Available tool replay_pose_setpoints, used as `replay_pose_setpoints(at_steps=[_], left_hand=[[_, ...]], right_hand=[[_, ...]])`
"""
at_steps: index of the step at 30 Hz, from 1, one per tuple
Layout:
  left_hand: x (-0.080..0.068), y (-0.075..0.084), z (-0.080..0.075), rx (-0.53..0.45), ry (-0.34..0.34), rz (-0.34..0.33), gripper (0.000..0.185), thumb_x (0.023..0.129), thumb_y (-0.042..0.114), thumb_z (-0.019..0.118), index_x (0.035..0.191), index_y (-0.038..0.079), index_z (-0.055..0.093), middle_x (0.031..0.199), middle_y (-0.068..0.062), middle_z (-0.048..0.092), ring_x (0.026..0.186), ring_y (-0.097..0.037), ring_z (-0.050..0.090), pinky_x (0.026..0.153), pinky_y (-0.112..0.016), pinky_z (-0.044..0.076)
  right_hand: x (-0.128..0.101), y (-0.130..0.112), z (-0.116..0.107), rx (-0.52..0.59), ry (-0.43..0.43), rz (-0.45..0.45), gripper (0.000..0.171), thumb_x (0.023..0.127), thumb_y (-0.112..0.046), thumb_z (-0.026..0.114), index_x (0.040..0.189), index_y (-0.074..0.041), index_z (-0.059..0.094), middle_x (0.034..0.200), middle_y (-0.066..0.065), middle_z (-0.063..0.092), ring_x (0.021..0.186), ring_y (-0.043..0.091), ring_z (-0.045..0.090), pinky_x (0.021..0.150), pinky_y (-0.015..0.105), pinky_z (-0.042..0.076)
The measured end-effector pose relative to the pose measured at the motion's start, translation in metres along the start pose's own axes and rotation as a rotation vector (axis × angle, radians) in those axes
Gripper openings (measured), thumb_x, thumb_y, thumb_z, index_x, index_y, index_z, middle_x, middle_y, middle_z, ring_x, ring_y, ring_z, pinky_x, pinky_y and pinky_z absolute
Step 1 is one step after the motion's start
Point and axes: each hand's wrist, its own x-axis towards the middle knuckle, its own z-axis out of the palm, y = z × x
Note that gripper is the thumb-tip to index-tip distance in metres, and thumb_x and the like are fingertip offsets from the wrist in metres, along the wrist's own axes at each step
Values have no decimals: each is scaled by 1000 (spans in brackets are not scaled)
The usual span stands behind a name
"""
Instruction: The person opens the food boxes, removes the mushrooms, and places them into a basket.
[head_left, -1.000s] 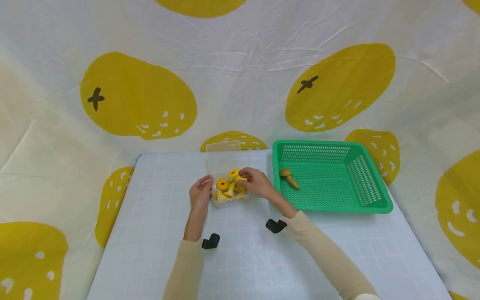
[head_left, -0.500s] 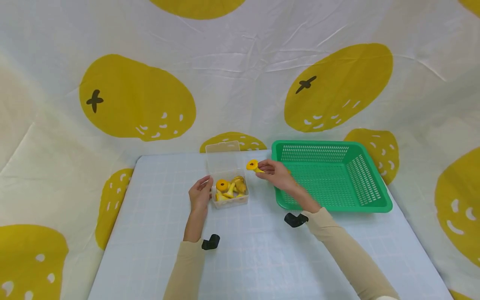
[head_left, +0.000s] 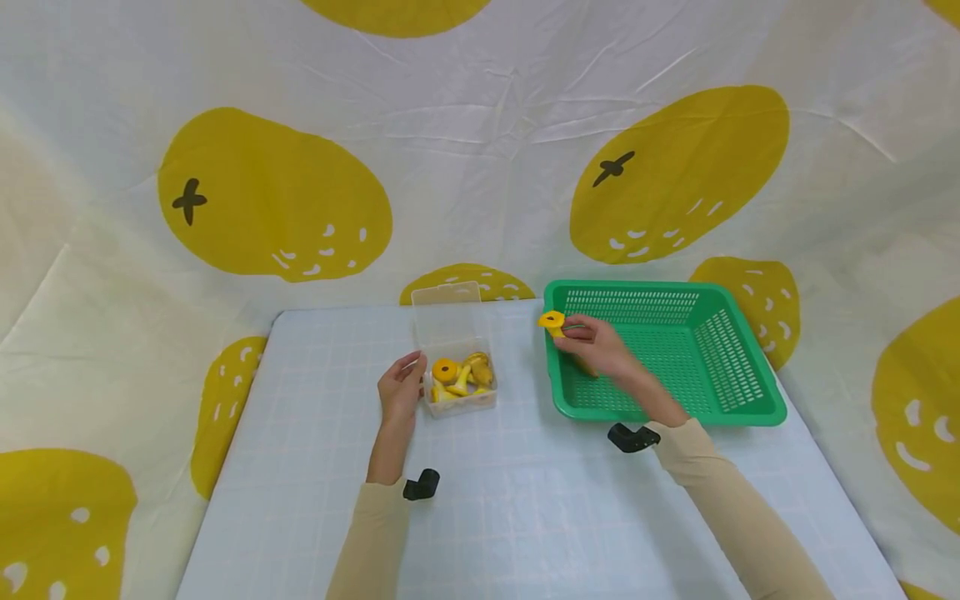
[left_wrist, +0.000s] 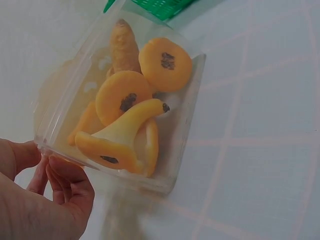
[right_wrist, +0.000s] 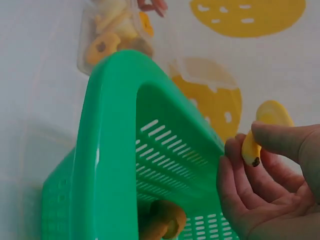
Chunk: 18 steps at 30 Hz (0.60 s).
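Observation:
My right hand [head_left: 606, 348] pinches a yellow mushroom [head_left: 552, 321] by its stem, thumb against fingers. The mushroom's flared cap points away from the palm, over the left rim of a green plastic basket [head_left: 671, 417]. Beneath the hand, a brown mushroom [right_wrist: 165, 220] lies inside the basket, partly hidden in the head view. With thumb and fingertips, my left hand [head_left: 401, 387] holds the edge of a clear plastic box [left_wrist: 172, 182] at its left side. Several yellow mushrooms [left_wrist: 127, 132] and a brownish one [left_wrist: 124, 47] sit in the box.
The box's clear lid [head_left: 448, 317] stands raised at the back. A pale blue checked cloth [head_left: 480, 508] covers the table. Behind it hangs a white curtain [head_left: 480, 167] with large yellow fruit prints. The basket's slotted walls rise around its right-side contents.
My right hand has lifted the yellow mushroom out of the box and carried it right, to the basket's left rim. The left hand stays at the box.

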Motion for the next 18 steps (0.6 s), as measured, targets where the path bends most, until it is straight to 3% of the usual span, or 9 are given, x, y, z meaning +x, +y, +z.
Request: replay_pose_setpoints(at_steps=[10,18], left_hand=[[0,-1,0,-14,-1,7,31,99,27,72,126,11,71,108,-6,66,79,-18,53,64,-20,49],[0,-2,-1,-9,-1,5,33,98,31,73,125,12,71,106,-5,66,75,-16,52,63,-20,49]], right_hand=[[-8,15,-36,-49,-20,73,45,101,-20,67,136,5,53,135,30,60,128,43,53,110,59,38],[-5,28,-56,-125,-34,55,48,102,-18,66,136,12,50,136,32,53,126,44,50,104,55,43]])
